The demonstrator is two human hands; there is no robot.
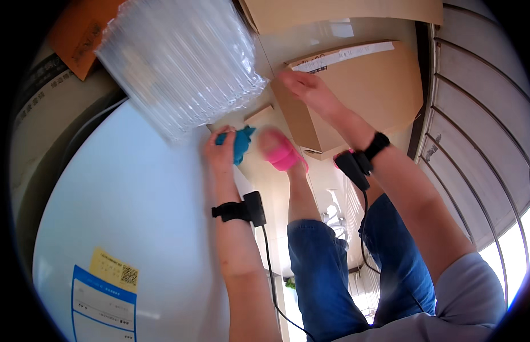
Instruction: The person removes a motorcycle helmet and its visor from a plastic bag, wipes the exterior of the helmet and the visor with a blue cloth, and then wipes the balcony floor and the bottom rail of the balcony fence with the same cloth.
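Note:
My left hand (219, 149) is closed on a small teal object (241, 143) with jagged, pointed edges, whose kind I cannot make out. It is beside the curved edge of a large white surface (156, 211) like an appliance's side. Fingers curled in, my right hand (303, 88) hovers at the near left corner of a cardboard box (373, 85); whether anything is inside the fingers is hidden. Both wrists carry black straps with small black units and cables.
A bundle of clear inflated air-column packaging (185, 62) lies at the upper left, next to an orange box (82, 40). More cardboard (344, 10) stands at the top. Metal bars (464, 114) run along the right. A pink slipper (281, 155) is on my foot on the tiled floor.

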